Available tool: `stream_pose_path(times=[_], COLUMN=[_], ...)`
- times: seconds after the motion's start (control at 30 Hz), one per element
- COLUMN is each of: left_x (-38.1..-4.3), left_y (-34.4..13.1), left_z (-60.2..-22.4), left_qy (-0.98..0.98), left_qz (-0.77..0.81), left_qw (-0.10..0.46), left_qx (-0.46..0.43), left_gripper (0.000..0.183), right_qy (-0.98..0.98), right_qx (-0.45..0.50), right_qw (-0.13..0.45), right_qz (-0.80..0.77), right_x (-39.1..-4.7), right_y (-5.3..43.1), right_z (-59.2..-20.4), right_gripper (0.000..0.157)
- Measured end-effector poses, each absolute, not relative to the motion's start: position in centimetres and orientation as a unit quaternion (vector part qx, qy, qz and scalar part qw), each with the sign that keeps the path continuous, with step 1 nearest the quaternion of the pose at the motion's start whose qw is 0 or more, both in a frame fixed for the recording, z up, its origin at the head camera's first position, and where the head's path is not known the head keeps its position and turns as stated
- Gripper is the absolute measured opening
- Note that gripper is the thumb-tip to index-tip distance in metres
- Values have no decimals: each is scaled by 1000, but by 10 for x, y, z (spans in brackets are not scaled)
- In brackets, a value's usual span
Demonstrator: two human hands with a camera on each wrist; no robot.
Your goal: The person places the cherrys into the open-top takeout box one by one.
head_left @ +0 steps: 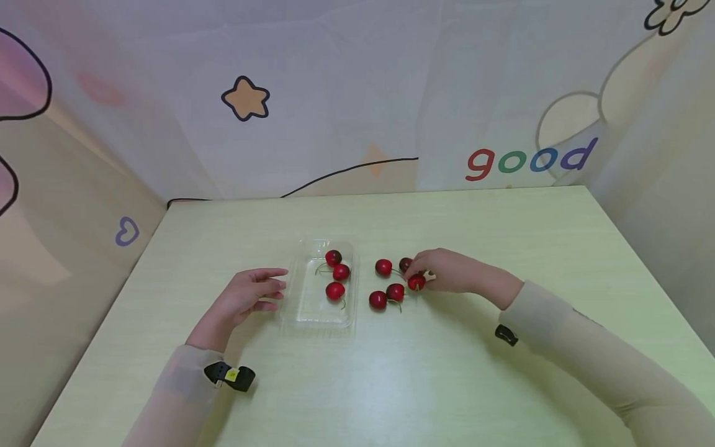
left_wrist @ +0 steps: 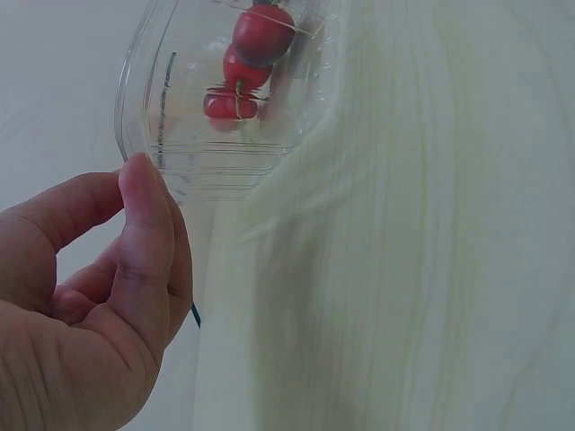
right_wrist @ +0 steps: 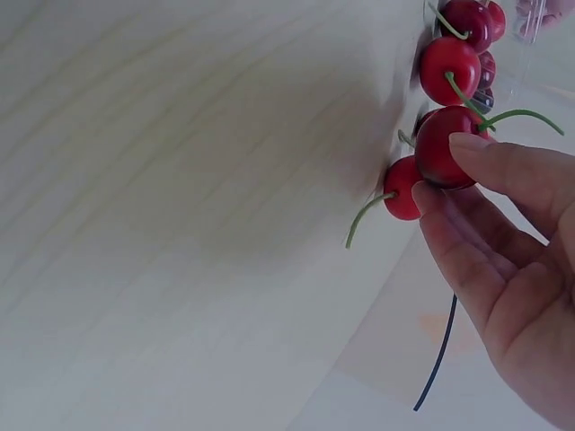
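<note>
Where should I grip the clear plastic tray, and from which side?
Probably grip the tray by its left rim, coming from the left, thumb and fingers on either face of the wall. That edge is thin and raised, and your left hand is right beside it. The cherries inside sit toward the right, and loose cherries crowd the right side.

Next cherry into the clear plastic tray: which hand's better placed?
Right, probably: the right hand pinches a cherry beside the clear plastic tray. The left hand is at the tray's left edge, holding no cherry.
</note>
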State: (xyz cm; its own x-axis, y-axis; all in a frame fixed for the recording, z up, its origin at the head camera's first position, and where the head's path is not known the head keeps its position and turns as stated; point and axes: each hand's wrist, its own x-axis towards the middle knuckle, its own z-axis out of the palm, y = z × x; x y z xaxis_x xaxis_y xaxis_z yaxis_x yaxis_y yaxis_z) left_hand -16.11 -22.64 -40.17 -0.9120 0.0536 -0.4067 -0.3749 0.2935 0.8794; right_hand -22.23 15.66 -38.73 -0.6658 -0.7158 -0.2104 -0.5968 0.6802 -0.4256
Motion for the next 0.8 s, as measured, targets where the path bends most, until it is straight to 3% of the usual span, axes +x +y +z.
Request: stream_pose_path(times=[0.8], left_x=[-162], left_y=[-227], left_z=[-401], left_qy=[783], left_qz=[585], left_qw=[186], left_qx=[-102], left_gripper=[48], right_qy=[896], right_qx=[-359], right_qw=[162], right_qz=[-203], right_x=[-223], right_y=[155], right_z=[-360], right_gripper=[32])
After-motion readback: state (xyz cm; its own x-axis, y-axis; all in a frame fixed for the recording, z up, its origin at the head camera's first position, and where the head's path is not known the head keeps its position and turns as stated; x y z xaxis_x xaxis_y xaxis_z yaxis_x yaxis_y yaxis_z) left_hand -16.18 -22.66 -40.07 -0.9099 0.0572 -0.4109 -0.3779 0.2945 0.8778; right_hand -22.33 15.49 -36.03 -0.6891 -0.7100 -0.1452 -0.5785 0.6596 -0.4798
